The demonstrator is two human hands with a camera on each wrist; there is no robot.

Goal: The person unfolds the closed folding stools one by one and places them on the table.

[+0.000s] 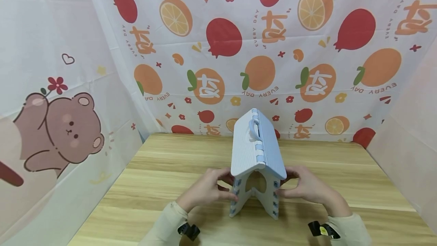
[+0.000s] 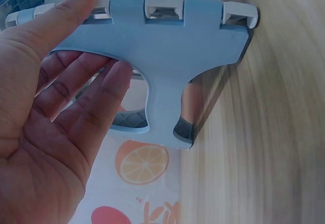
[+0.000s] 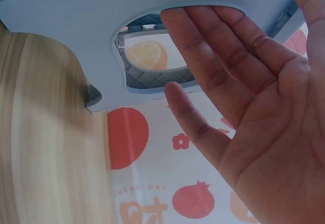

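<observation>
A white and light-blue folding step stool (image 1: pixel 244 151) stands half folded on the table, its top bent into a roof-like ridge. A blue carry handle (image 1: pixel 253 129) sticks up from that ridge. My left hand (image 1: pixel 208 189) grips the left leg panel (image 2: pixel 152 46), thumb along the hinged edge and fingers at the cut-out. On the opposite side, my right hand (image 1: pixel 312 190) holds the right leg panel (image 3: pixel 96 46). Some of its fingertips reach into the oval opening, while the thumb touches the front edge. The roof-like top hides part of both hands' fingers from the head view.
The wood-grain table (image 1: pixel 170 155) extends on both sides of the stool. A fruit-print cloth (image 1: pixel 225 75) hangs behind the table, and a bear-print cloth (image 1: pixel 68 132) hangs at the left. Black wrist cameras sit on both sleeves.
</observation>
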